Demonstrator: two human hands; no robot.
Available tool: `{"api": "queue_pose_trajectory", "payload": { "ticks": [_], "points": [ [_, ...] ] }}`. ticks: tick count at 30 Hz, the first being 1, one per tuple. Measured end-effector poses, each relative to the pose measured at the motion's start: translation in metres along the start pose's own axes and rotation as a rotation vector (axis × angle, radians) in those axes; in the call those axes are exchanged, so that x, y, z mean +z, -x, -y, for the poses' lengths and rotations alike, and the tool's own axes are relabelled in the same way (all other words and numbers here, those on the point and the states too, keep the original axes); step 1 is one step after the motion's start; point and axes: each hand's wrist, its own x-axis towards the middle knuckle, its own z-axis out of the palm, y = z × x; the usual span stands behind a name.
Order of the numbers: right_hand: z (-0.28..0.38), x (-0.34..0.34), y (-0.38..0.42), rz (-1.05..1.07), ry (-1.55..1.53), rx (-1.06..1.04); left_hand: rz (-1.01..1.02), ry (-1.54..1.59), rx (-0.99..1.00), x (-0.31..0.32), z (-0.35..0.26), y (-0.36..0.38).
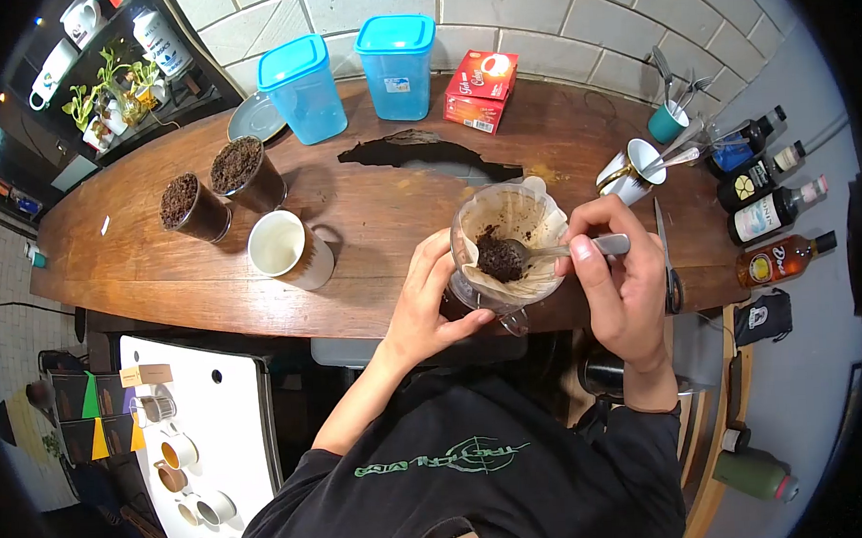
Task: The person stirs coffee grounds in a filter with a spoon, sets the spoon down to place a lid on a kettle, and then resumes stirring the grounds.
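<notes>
My left hand (428,303) is wrapped round the side of a clear coffee dripper (463,285) near the table's front edge. Lining the dripper is a stained paper filter (535,216), with dark wet coffee grounds (496,257) at its bottom and left side. Between the thumb and fingers of my right hand (624,280) is a metal spoon (551,252). The spoon's bowl dips into the grounds. Left of the dripper stands a white mug (291,251). Beyond it are two glasses (197,207) (249,176) heaped with dark grounds.
Two blue lidded containers (313,96) (396,73) and a red box (481,89) line the wall. A dark irregular hole (426,154) marks the wooden table (381,223). On the right are a patterned mug (629,174), scissors (674,282) and several bottles (770,211).
</notes>
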Motion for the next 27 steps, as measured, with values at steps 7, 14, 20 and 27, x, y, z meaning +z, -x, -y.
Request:
{"api": "queue_pose_trajectory", "payload": {
  "ticks": [7,14,20,27],
  "points": [
    [-0.001,-0.007,0.000,-0.036,0.020,-0.117,-0.002,-0.019,-0.001,0.000,-0.001,0.001],
    [0.010,-0.015,0.005,-0.006,0.126,-0.326,-0.009,-0.021,-0.003,0.001,-0.001,0.002],
    [0.012,-0.013,0.001,0.141,0.141,-0.324,-0.008,-0.017,-0.007,0.001,-0.001,0.002],
    [0.010,-0.012,0.000,0.098,0.235,-0.329,0.000,-0.032,-0.007,0.001,0.000,0.003]
  ]
}}
